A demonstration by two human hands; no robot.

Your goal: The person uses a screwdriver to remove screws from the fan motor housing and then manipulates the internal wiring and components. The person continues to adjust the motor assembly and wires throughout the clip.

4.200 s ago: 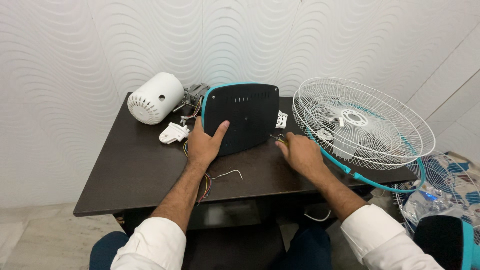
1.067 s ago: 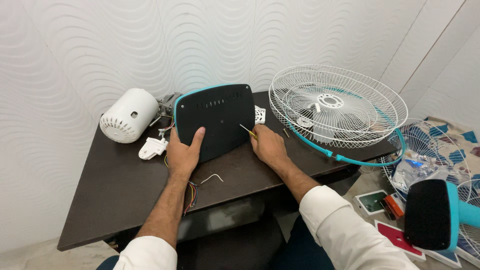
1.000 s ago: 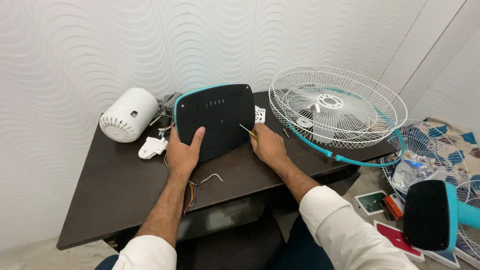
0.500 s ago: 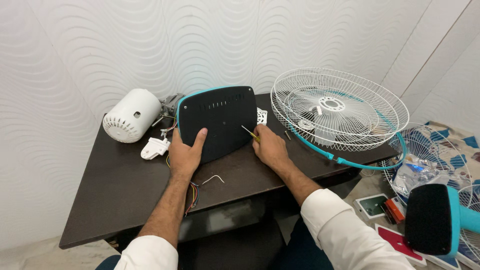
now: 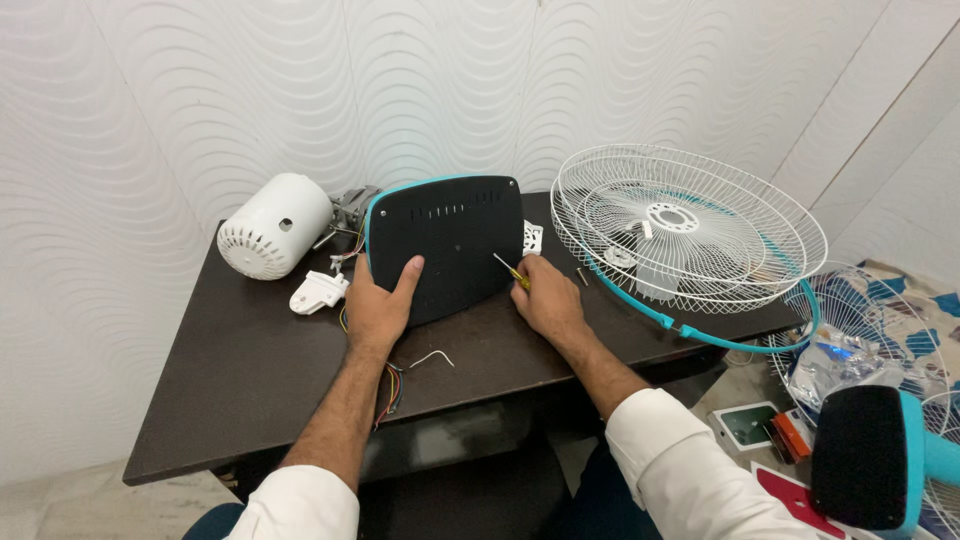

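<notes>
My left hand (image 5: 378, 305) lies flat on the black fan base panel (image 5: 447, 240), fingers spread, thumb up its face. My right hand (image 5: 545, 298) pinches a small screwdriver (image 5: 510, 271), tip on the panel. Panel lies mid-table (image 5: 240, 370), beside the white wire grille (image 5: 690, 228).

tabletop (image 5: 230, 380): dark brown, rectangular, set against a white wavy-patterned wall.
back left: white cylindrical motor housing (image 5: 273, 225) lying on its side.
beside it: small white plastic bracket (image 5: 317, 293), near the front of the housing.
middle: black panel with teal rim (image 5: 450, 240), propped up with its lower edge on the surface.
front of panel: bent metal wire (image 5: 432, 357) lying loose; coloured wires (image 5: 388, 388) trailing over the front edge.
right: white wire fan guards (image 5: 690, 225), stacked, hanging over the right edge.
between panel and guards: small screw (image 5: 582, 276).
</notes>
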